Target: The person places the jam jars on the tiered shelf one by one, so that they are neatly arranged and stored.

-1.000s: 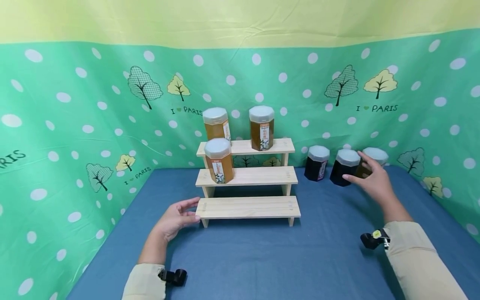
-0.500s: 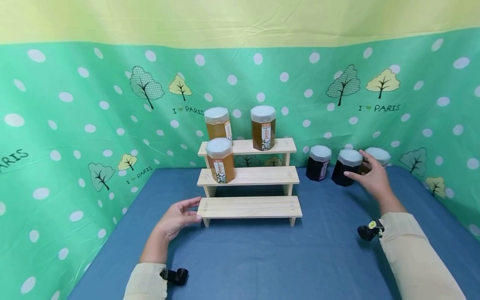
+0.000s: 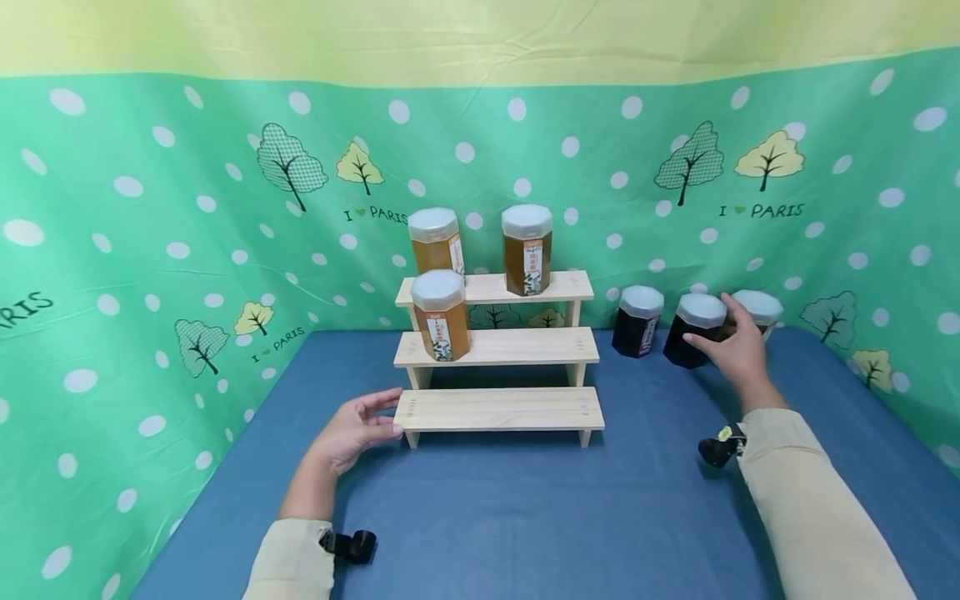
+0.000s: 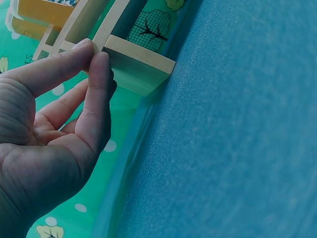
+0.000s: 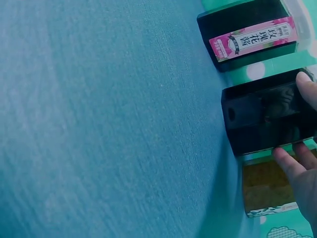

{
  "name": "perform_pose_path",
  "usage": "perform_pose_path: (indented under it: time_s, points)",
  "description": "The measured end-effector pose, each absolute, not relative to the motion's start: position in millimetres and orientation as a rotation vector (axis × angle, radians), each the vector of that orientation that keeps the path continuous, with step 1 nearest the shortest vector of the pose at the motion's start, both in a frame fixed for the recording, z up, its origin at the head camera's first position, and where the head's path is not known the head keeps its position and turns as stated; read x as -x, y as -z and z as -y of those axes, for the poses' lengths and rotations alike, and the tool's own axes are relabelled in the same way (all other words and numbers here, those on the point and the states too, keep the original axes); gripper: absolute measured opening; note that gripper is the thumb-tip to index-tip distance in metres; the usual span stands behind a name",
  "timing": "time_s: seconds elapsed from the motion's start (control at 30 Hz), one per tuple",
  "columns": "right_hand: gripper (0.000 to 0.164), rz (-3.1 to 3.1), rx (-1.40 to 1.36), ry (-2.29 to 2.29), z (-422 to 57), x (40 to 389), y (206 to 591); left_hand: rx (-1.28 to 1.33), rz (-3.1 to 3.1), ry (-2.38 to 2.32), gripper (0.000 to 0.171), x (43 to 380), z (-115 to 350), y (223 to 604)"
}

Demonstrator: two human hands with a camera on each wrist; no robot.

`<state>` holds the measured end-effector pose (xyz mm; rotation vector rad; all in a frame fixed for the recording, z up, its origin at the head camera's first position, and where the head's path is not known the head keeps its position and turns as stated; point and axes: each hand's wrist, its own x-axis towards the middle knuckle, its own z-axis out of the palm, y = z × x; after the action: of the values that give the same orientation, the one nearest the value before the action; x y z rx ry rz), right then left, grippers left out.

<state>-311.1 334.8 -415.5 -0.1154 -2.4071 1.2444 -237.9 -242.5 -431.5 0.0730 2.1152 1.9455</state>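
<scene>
Blue cloth (image 3: 487,517), green dotted backdrop (image 3: 337,275). I see the dark jar (image 3: 682,344), middle of three right of the wooden stand (image 3: 498,410), upright, long axis vertical, lid up. Right hand (image 3: 738,354) pinches it; left hand (image 3: 348,435) pinches the stand's lowest left end.

The left fingers (image 4: 98,99) are pinching the left end of a wooden stand (image 4: 141,54) resting on the blue counter (image 4: 233,129); an amber jar (image 4: 43,14) is showing farther back.

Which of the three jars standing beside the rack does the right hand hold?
The dark middle jar, gripped by the right hand. The pink-labelled jar on its left is dark too but untouched; the amber jar stands on its right.
</scene>
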Motion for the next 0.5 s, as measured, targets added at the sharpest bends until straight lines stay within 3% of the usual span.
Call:
perform_pose_path:
  time_s: [0.5]
  points:
    - [0.076, 2.374, 0.170, -1.197, -335.3, 312.4, 418.1, -0.058, -2.095, -1.979, 0.075, 238.2, 240.6, 431.5]
